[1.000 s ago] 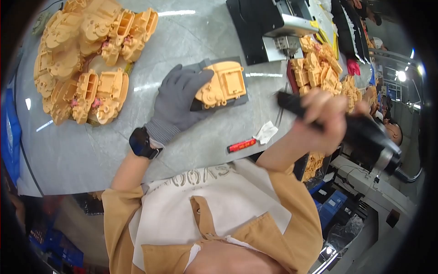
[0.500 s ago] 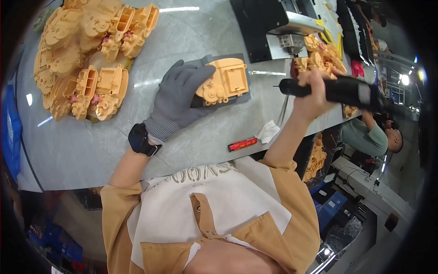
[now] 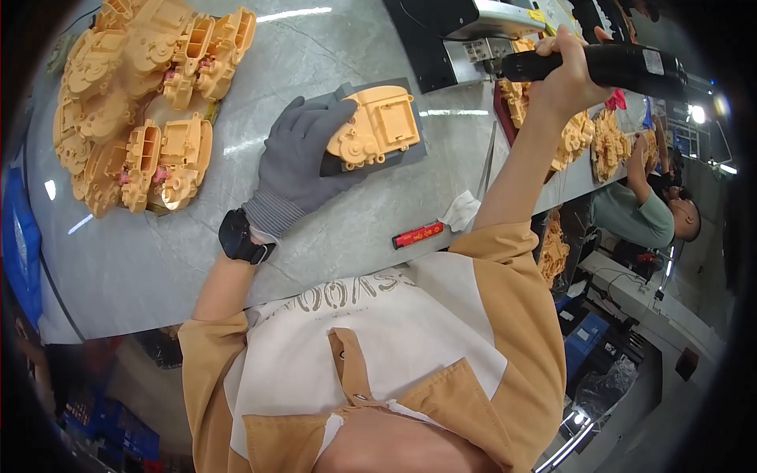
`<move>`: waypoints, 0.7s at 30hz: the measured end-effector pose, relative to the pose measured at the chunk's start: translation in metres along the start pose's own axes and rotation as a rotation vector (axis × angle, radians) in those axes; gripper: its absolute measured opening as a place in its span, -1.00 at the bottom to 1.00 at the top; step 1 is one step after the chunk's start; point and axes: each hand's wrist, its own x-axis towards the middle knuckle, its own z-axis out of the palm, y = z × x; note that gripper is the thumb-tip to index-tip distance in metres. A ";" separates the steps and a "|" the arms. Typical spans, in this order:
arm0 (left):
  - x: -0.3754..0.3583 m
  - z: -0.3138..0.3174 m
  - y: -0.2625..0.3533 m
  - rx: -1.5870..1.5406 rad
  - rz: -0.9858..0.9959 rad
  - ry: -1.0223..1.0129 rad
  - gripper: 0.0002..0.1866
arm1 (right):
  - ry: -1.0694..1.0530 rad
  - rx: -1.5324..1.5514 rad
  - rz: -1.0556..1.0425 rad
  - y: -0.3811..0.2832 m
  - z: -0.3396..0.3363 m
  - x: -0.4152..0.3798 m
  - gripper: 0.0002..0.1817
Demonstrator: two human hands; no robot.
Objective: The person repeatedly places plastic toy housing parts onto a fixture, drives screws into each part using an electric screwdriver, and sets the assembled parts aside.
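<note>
We note one change: the right hand [image 3: 571,80], wrapped firmly around a black power screwdriver [image 3: 640,68], has risen to 2 o'clock of the orange part [image 3: 388,124], bringing the tip before a metal block [image 3: 487,50]; we cannot tell if they touch. The gloved left hand [image 3: 306,148] remains gripping the part's 9 o'clock edge on its dark base [image 3: 413,154]. We judge the part steadied, the tool away from it.

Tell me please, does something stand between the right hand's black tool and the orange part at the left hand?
Nothing visible stands between the black tool and the orange part. The left hand is at its opposite edge; the machine appears close to the tool's tip, beside that path.
</note>
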 end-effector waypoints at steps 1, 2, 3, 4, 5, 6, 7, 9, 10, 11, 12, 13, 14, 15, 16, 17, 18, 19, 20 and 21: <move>0.000 0.000 0.000 -0.002 -0.003 0.006 -0.13 | 0.025 -0.003 0.003 -0.004 -0.001 -0.001 -0.55; 0.002 -0.001 0.000 -0.002 -0.007 0.018 -0.13 | 0.026 -0.004 -0.003 -0.008 -0.005 -0.004 -0.55; 0.003 -0.002 0.000 0.001 -0.004 0.025 -0.13 | 0.018 0.006 0.022 -0.010 -0.011 -0.009 -0.54; 0.003 -0.003 0.000 0.004 -0.005 0.009 -0.12 | 0.007 0.018 0.051 -0.016 -0.014 -0.015 -0.52; 0.002 -0.003 0.000 0.006 -0.012 -0.008 -0.12 | 0.014 0.067 0.082 -0.030 -0.012 -0.027 -0.51; 0.002 -0.002 -0.001 0.007 -0.024 0.000 -0.12 | 0.031 0.095 0.080 -0.038 -0.016 -0.036 -0.49; 0.003 -0.001 -0.002 0.011 -0.008 0.019 -0.14 | 0.043 0.121 0.099 -0.054 -0.009 -0.046 -0.50; 0.000 0.001 -0.003 0.009 0.008 0.024 -0.16 | -0.001 0.142 0.043 -0.071 0.000 -0.059 -0.52; 0.001 0.002 -0.004 0.013 0.018 0.029 -0.16 | 0.004 0.138 0.044 -0.075 0.004 -0.062 -0.52; 0.001 0.002 -0.004 0.018 0.027 0.037 -0.15 | -0.029 0.230 0.068 -0.077 0.009 -0.063 -0.52; 0.001 0.002 -0.004 0.019 0.027 0.039 -0.15 | -0.065 0.326 0.092 -0.080 0.015 -0.064 -0.52; 0.001 0.002 -0.004 0.000 0.040 0.069 -0.13 | -0.069 0.332 0.093 -0.081 0.022 -0.067 -0.52; 0.000 0.002 -0.004 -0.017 0.051 0.100 -0.12 | -0.124 0.291 0.099 -0.082 0.031 -0.070 -0.49; 0.000 -0.001 -0.002 -0.012 0.045 0.105 -0.12 | -0.180 0.249 0.105 -0.083 0.040 -0.074 -0.46; 0.001 -0.004 0.001 -0.039 -0.003 0.098 -0.11 | -0.237 0.207 0.112 -0.083 0.048 -0.078 -0.44; 0.000 -0.005 0.003 -0.068 -0.051 0.089 -0.10 | -0.292 0.163 0.120 -0.083 0.055 -0.083 -0.41; -0.001 -0.005 0.002 -0.066 -0.058 0.092 -0.10 | -0.293 0.178 0.136 -0.080 0.062 -0.087 -0.41; -0.001 -0.005 0.001 -0.080 -0.050 0.102 -0.10 | -0.293 0.192 0.152 -0.077 0.067 -0.090 -0.41; -0.002 -0.004 0.001 -0.094 -0.042 0.113 -0.10 | -0.299 0.194 0.155 -0.076 0.071 -0.091 -0.41; -0.001 -0.004 0.000 -0.094 -0.048 0.118 -0.10 | -0.300 0.208 0.162 -0.075 0.074 -0.092 -0.42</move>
